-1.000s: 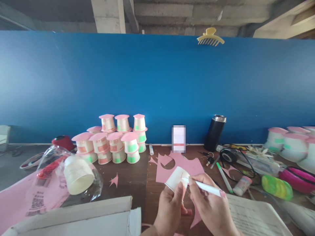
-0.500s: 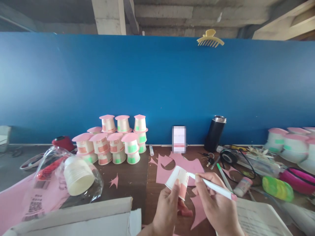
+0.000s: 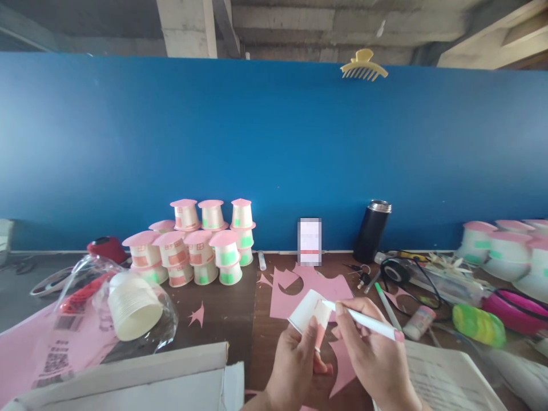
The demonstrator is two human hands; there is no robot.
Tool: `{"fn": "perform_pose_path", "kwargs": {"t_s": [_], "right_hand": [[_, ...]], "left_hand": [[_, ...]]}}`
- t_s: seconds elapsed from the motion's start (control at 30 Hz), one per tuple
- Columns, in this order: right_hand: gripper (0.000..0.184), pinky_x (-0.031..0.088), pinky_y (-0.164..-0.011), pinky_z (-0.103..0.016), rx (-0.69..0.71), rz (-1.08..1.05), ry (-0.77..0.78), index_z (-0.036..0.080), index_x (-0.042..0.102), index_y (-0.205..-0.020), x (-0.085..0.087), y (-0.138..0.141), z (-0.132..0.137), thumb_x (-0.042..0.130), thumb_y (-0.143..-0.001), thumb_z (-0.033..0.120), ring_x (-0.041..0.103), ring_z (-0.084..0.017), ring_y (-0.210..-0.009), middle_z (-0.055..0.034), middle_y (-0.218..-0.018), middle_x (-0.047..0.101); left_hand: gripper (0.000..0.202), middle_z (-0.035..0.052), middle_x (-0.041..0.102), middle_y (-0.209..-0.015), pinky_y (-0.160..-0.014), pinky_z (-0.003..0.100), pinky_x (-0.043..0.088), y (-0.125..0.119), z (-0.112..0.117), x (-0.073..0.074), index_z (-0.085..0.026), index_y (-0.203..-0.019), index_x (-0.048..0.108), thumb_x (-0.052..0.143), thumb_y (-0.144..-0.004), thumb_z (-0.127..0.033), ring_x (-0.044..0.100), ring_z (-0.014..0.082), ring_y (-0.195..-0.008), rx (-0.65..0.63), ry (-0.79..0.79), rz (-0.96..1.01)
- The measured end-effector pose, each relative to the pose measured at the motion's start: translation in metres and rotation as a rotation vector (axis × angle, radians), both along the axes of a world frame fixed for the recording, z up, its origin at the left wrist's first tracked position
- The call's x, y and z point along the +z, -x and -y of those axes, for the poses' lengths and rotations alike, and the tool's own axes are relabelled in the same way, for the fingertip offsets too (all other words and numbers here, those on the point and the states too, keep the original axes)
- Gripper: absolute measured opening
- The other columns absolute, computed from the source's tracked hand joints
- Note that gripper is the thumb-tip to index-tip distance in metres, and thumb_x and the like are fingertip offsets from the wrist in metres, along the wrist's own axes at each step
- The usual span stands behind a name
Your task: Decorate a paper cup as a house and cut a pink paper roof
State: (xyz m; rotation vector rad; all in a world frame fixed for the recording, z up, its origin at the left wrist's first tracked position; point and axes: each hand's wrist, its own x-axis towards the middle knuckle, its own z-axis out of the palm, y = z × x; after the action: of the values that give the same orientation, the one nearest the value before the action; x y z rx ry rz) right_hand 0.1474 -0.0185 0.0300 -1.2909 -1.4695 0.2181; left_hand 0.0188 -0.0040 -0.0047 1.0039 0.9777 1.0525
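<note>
In the head view my left hand (image 3: 295,357) grips a white paper cup (image 3: 309,313), which is tilted and has a pink-red patch coloured on its side. My right hand (image 3: 374,348) is closed around a white marker pen (image 3: 372,323) with a pink end. The pen's tip meets the cup wall near a small drawn mark. Behind and under the cup lies a pink paper sheet (image 3: 280,305) with round pieces cut out. A pink offcut (image 3: 341,368) rests between my hands.
Stacked paper cups with pink tops (image 3: 199,254) stand left of centre. A bagged stack of plain cups (image 3: 135,308) and a white box (image 3: 141,382) lie at left. At right are a black flask (image 3: 371,231), a green-tipped marker (image 3: 389,308), a glue bottle (image 3: 419,323) and a notebook (image 3: 449,374).
The pen tip has shifted slightly left along the cup wall, and the cup is turned a little. Both hands keep their hold. The whole view has drifted slightly.
</note>
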Motion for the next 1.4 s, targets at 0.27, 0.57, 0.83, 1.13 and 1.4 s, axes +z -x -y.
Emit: {"fn": "perform_pose_path", "kwargs": {"t_s": [0.27,0.57,0.83,1.13,1.4], "right_hand": [[0.016,0.048,-0.050,-0.023,-0.023,0.039,0.009,0.022,0.059,-0.082,0.0014,0.0002,0.0004,0.055,-0.090,0.036,0.062,-0.016,-0.049,0.0027,-0.058,0.064],[0.016,0.048,-0.049,-0.023,-0.020,0.055,-0.007,0.022,0.060,-0.081,0.0024,0.0001,-0.0005,0.054,-0.091,0.035,0.060,-0.015,-0.048,0.0029,-0.059,0.063],[0.017,0.047,-0.049,-0.023,-0.029,0.058,-0.003,0.023,0.060,-0.081,0.0031,0.0009,-0.0002,0.054,-0.090,0.036,0.060,-0.015,-0.048,0.0028,-0.058,0.064],[0.015,0.048,-0.049,-0.022,-0.017,0.031,0.022,0.023,0.060,-0.082,0.0009,0.0001,-0.0005,0.056,-0.090,0.035,0.062,-0.015,-0.049,0.0030,-0.059,0.064],[0.016,0.048,-0.049,-0.023,-0.025,0.050,-0.001,0.023,0.060,-0.080,0.0012,0.0006,-0.0009,0.055,-0.090,0.035,0.061,-0.015,-0.048,0.0032,-0.057,0.065]], "left_hand": [[0.061,-0.0054,0.043,-0.042,-0.049,0.028,0.048,-0.0018,-0.0023,-0.0091,-0.013,-0.071,0.060,0.055,-0.072,-0.074,0.039,0.0088,-0.038,-0.006,-0.025,0.036],[0.061,-0.0054,0.043,-0.043,-0.051,0.028,0.049,-0.0017,-0.0003,-0.0058,-0.013,-0.074,0.062,0.053,-0.073,-0.074,0.039,0.0087,-0.040,-0.015,-0.039,0.032],[0.062,-0.0052,0.043,-0.043,-0.052,0.029,0.049,-0.0008,-0.0009,-0.0058,-0.013,-0.073,0.060,0.053,-0.073,-0.074,0.041,0.0092,-0.041,-0.014,-0.040,0.033],[0.062,-0.0057,0.044,-0.042,-0.047,0.026,0.044,-0.0013,-0.0006,-0.0077,-0.012,-0.079,0.062,0.054,-0.073,-0.074,0.040,0.0089,-0.039,-0.016,-0.005,0.055],[0.064,-0.0050,0.044,-0.043,-0.048,0.026,0.044,0.0003,-0.0002,-0.0041,-0.014,-0.071,0.059,0.054,-0.069,-0.078,0.042,0.0092,-0.040,-0.013,0.008,0.047]]}}
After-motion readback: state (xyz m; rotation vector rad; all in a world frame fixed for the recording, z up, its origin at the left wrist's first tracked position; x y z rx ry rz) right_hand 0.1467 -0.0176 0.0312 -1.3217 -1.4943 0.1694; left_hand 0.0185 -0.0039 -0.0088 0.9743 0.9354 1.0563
